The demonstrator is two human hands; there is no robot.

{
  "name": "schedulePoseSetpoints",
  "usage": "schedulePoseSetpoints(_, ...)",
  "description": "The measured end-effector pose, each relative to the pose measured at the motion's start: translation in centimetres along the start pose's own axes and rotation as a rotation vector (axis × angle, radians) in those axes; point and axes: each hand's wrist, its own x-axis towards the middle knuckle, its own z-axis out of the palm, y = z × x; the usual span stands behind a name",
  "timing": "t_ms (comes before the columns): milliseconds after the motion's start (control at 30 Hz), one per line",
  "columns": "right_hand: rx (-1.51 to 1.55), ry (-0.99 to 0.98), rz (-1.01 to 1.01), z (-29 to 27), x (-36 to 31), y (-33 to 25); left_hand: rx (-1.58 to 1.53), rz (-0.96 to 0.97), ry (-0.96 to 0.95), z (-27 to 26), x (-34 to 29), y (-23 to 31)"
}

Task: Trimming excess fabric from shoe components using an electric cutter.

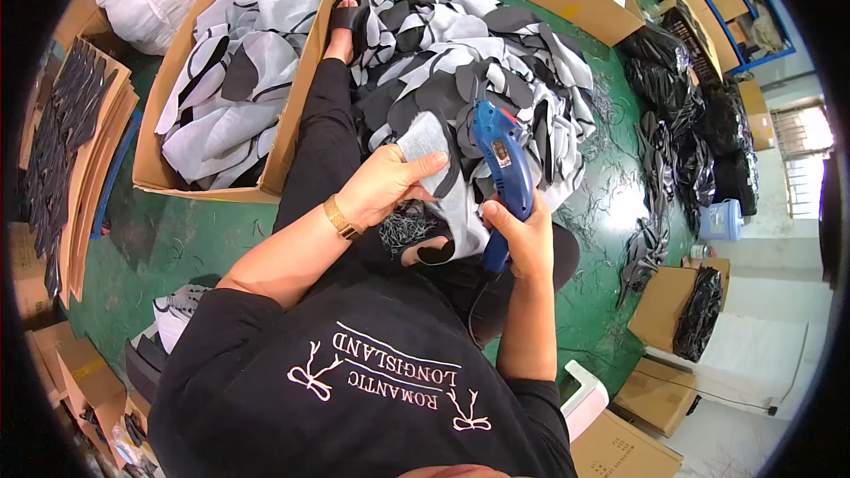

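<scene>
My right hand [524, 235] is wrapped around the lower handle of blue electric scissors [502, 146]. Their head points away from me over the heap, and a dark cord [476, 312] trails from the handle's bottom end. A grey felt-like fabric piece [423, 139] with a dark reverse side is pinched between the thumb and fingers of my left hand [382, 188], just left of the scissors. Beyond both hands spreads a large heap of cut grey and black fabric pieces [443, 57]. Whether the blades touch the fabric cannot be made out.
A cardboard box [288, 146] full of similar pieces stands left of my leg. Thin offcuts litter the green floor [611, 204]. Black plastic bags [660, 75], a pale blue bucket [722, 219] and more cartons [655, 394] line the right side. Flattened cardboard [99, 168] leans at far left.
</scene>
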Motion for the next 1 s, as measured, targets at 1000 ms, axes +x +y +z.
schedulePoseSetpoints(1000,-0.18,-0.061,0.195,-1.6,-4.5,1.5,-0.154,0.242,0.222,0.9,1.3,-0.1)
